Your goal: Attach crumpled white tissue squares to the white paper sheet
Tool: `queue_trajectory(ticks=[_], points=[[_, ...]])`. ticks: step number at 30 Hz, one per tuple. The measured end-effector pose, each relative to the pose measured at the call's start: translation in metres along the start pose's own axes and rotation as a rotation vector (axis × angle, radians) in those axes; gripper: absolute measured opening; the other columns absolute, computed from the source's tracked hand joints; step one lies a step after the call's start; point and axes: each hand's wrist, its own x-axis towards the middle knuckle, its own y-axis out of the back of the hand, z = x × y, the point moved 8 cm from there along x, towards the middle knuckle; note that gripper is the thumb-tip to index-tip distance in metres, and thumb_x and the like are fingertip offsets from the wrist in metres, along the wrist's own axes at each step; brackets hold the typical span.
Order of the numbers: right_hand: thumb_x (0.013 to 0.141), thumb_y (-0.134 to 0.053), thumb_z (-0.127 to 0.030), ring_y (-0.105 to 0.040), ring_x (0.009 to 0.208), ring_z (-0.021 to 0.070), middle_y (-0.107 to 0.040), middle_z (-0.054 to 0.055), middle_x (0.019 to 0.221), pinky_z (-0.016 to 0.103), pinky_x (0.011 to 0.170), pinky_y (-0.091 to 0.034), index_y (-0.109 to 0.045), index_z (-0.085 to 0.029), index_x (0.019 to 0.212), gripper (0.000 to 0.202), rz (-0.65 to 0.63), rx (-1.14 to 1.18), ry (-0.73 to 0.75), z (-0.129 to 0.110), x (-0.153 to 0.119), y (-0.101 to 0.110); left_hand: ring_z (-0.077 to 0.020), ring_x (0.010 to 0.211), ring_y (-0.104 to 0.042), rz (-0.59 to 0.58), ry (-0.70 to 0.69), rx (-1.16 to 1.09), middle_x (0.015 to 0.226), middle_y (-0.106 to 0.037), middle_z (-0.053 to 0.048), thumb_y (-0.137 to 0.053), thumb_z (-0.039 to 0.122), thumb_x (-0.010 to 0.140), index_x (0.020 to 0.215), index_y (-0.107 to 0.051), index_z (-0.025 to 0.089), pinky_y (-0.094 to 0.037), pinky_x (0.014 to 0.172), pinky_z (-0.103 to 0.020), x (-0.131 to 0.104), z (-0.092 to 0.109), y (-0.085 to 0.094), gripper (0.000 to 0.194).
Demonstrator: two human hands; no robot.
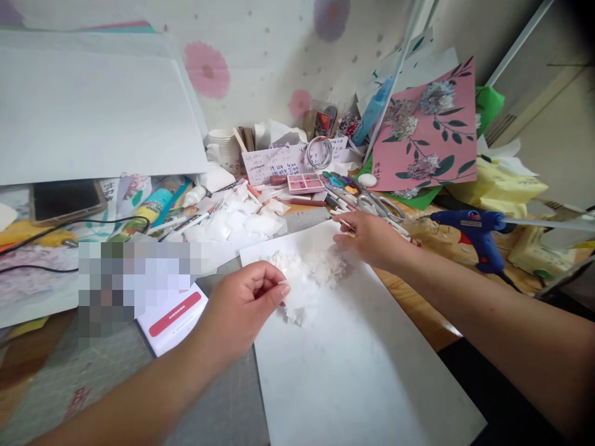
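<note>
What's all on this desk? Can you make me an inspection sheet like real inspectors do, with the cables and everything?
Surface: wooden table with a grey mat on it.
Things at hand: white sheet lying partly over the mat; ruffled paper on its far end.
Clutter: scraps, scissors, paint box and cups crowd the back; glue gun on the right.
Grips: left grip pinches the ruffled paper; right grip is by the sheet's far right corner, unclear if it holds anything.
Cables: black cable on the left; another runs from the glue gun.
Surroundings: flowered backdrop; pink picture propped up at right.
</note>
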Motion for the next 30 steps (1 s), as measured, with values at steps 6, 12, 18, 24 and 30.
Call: queue_trajectory(ticks=[6, 12, 18, 24, 30], points=[[0.095, -0.036, -0.043, -0.052, 0.077, 0.0158, -0.056, 0.002, 0.081, 0.027, 0.067, -0.038, -0.065, -0.021, 0.076, 0.041, 0.073, 0.262, 0.160, -0.033, -0.037, 0.031, -0.0081, 0.053, -0.046, 0.070, 0.046, -0.029, 0.063, -0.056, 0.005, -0.056, 0.035, 0.083, 0.079, -0.056, 0.021, -0.031, 0.050, -0.020, -0.001, -0.003, 0.006, 0.015], [0.093, -0.048, -0.039, -0.052, 0.059, 0.0122, -0.056, 0.001, 0.065, 0.024, 0.052, -0.041, -0.066, -0.019, 0.073, 0.034, -0.088, 0.481, 0.230, -0.058, -0.062, 0.011, -0.0067, 0.049, -0.040, 0.102, 0.067, -0.142, 0.064, -0.056, 0.006, -0.058, 0.036, 0.082, 0.079, -0.055, 0.021, -0.028, 0.046, -0.019, -0.003, -0.004, 0.009, 0.016], [0.094, -0.048, -0.034, -0.056, 0.059, 0.0133, -0.060, 0.001, 0.064, 0.024, 0.054, -0.044, -0.065, -0.018, 0.077, 0.029, -0.166, 0.348, 0.293, -0.063, -0.065, -0.001, -0.0076, 0.048, -0.040, 0.067, 0.057, -0.096, 0.062, -0.053, 0.005, -0.058, 0.036, 0.082, 0.079, -0.056, 0.020, -0.025, 0.044, -0.020, -0.003, -0.003, 0.005, 0.016], [0.095, -0.044, -0.033, -0.055, 0.061, 0.0122, -0.058, 0.002, 0.067, 0.023, 0.056, -0.043, -0.063, -0.016, 0.077, 0.031, -0.269, 0.300, 0.265, -0.052, -0.069, -0.006, -0.0082, 0.053, -0.045, 0.037, 0.064, -0.081, 0.062, -0.054, 0.006, -0.058, 0.034, 0.082, 0.080, -0.056, 0.021, -0.028, 0.047, -0.020, -0.002, -0.005, 0.001, 0.013], [0.095, -0.044, -0.035, -0.053, 0.061, 0.0118, -0.056, 0.000, 0.067, 0.023, 0.058, -0.042, -0.062, -0.017, 0.077, 0.031, -0.297, 0.314, 0.233, -0.045, -0.074, -0.006, -0.0108, 0.064, -0.052, -0.059, 0.068, -0.049, 0.066, -0.058, 0.005, -0.057, 0.028, 0.081, 0.076, -0.056, 0.020, -0.038, 0.058, -0.022, -0.006, -0.003, -0.013, 0.009]])
